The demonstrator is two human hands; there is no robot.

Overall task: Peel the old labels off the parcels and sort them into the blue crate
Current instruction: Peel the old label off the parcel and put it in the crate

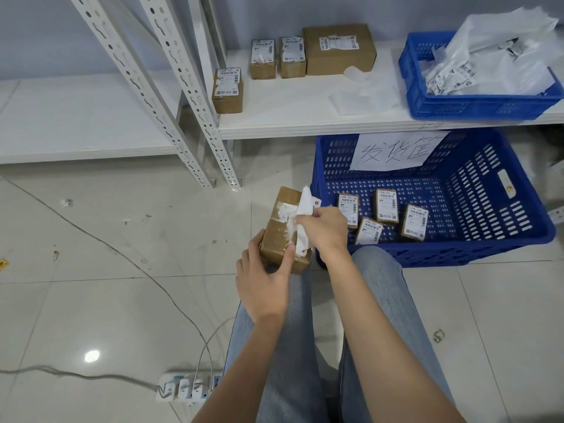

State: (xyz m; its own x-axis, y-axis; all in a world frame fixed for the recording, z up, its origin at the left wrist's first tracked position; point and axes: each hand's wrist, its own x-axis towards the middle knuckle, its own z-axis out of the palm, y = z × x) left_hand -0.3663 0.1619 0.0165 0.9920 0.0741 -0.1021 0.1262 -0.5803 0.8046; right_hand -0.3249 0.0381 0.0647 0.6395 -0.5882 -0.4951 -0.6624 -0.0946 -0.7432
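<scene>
Box [282,230] rests on the knee, beside the blue crate [518,239] on the floor, likely so it stays braced against the pull. Left hand [264,288] clamps its near end, thumb laid along the top. Right hand [325,228], wrist bent, pinches the half-lifted label [303,209]. Four small boxes [386,206] lie in the crate; more wait on the shelf [305,117].

A pale grey wall [45,35] backs white metal shelving [305,117] with slotted upright posts [183,96]. The floor is glossy off-white tile [106,270] (a ceiling light glints off it at lower left). A thin cable [122,254] crosses the tiles to a white power strip [186,389].
</scene>
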